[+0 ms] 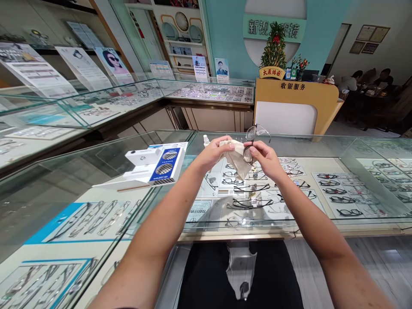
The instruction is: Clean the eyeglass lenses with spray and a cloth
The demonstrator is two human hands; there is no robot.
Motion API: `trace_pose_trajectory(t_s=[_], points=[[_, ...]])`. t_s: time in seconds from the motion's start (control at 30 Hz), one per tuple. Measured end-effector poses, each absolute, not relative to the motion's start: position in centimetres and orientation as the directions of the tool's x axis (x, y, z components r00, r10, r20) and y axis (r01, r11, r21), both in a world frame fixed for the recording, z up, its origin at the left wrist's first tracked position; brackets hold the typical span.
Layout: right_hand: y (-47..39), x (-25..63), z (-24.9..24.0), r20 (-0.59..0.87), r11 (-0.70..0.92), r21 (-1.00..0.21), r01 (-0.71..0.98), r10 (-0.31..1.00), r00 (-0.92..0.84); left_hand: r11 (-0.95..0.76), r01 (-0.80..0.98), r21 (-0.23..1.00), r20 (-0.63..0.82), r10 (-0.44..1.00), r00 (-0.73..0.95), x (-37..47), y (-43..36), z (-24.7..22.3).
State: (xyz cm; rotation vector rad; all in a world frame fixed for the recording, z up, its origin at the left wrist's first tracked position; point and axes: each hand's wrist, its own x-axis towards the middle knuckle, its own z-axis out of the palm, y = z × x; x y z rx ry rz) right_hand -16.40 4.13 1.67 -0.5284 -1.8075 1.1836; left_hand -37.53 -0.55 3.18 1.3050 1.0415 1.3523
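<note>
My right hand [264, 159] grips a pair of dark thin-rimmed eyeglasses [247, 153] near the middle of the frame, one lens above the fingers and one below. A cream cleaning cloth [238, 161] hangs from my left hand [217, 152], its fingers closed on the upper edge. The cloth's edge is right beside the lower lens; whether they touch I cannot tell. Both hands are above the glass counter. Behind my left hand stands a small white bottle [206, 140], partly hidden.
Under the glass counter top [302, 146] lie several rows of eyeglasses [252, 202]. A blue and white display box [165, 165] stands to the left. Farther back are a cash desk [296, 92], a plant [274, 47] and more showcases. Two people sit at the far right.
</note>
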Motion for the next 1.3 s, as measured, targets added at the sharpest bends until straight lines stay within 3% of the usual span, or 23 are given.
trace_pose_trajectory(t_s=[0.4, 0.73, 0.83, 1.03, 1.2, 1.3], points=[[3.6, -16.7, 1.5, 0.551, 0.576, -0.815, -0.062, 0.739, -0.387, -0.403, 0.193, 0.895, 0.412, 0.911, -0.006, -36.0, -1.4, 3.5], [3.3, -16.5, 1.5, 0.672, 0.704, -0.706, 0.08, 0.701, -0.241, -0.426, 0.429, 0.796, 0.565, 0.777, -0.277, -35.0, -1.5, 2.8], [3.2, -16.4, 1.6, 0.686, 0.719, -0.686, 0.109, 0.69, -0.23, -0.464, 0.411, 0.784, 0.59, 0.763, -0.265, -35.2, -1.5, 2.7], [2.8, -16.5, 1.8, 0.721, 0.748, -0.661, 0.065, 0.657, -0.22, -0.582, 0.098, 0.807, 0.574, 0.813, 0.101, -35.2, -1.6, 2.5], [2.3, -16.6, 2.2, 0.699, 0.718, -0.695, -0.045, 0.66, -0.276, -0.52, 0.097, 0.848, 0.529, 0.834, -0.154, -34.3, -1.4, 2.3], [2.2, -16.5, 2.3, 0.674, 0.69, -0.719, -0.082, 0.664, -0.324, -0.402, 0.054, 0.914, 0.404, 0.914, -0.029, -33.9, -1.3, 2.1]])
